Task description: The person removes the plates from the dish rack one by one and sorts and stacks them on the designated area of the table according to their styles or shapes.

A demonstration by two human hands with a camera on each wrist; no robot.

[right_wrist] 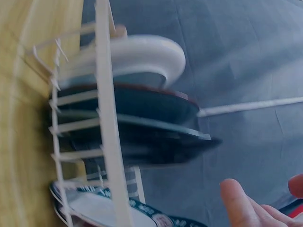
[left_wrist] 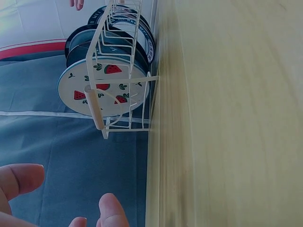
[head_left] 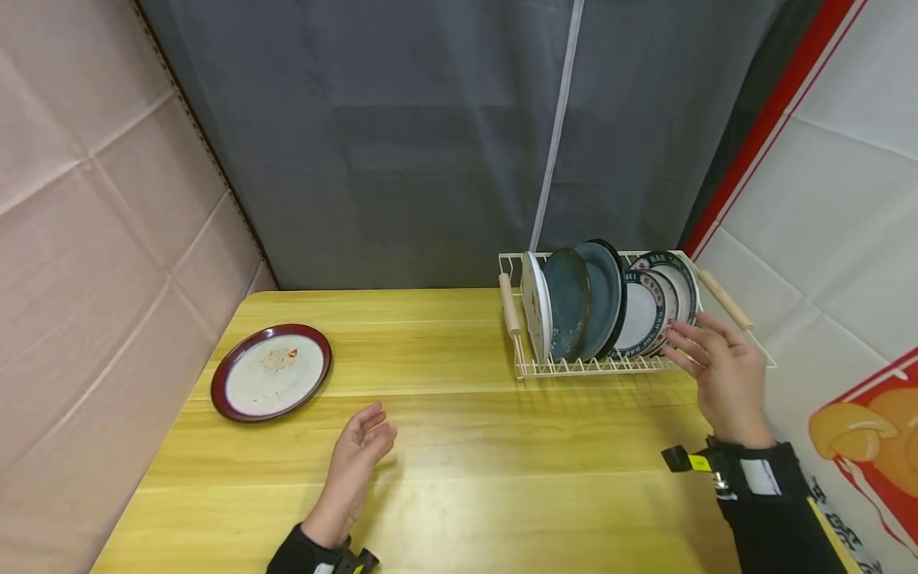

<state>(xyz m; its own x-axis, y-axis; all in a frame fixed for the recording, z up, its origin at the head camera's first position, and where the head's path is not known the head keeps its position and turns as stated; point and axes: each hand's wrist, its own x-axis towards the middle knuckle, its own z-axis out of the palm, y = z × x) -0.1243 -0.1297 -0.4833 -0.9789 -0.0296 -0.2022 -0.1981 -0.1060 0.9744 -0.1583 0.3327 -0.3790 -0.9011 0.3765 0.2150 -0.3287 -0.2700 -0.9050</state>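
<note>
A white wire dish rack (head_left: 566, 368) with wooden handles holds several upright plates. At its left end is a white plate (left_wrist: 102, 85) with watermelon prints, then dark blue-green plates (head_left: 601, 295), then white plates with patterned dark rims (head_left: 638, 319). My right hand (head_left: 724, 375) is by the rack's front right corner, near the patterned plates, its fingers loosely extended and holding nothing. Over the table's front part, my left hand (head_left: 358, 458) is empty with relaxed fingers. A maroon-rimmed plate (head_left: 276, 373) with crumbs and a small red bit lies flat to its upper left.
The wooden table (head_left: 430, 351) ends against a grey curtain (head_left: 430, 143) at the back. A pinkish cloth wall (head_left: 107, 263) stands on the left. A white panel (head_left: 825, 231) with red print rises on the right, close to the rack and my right arm.
</note>
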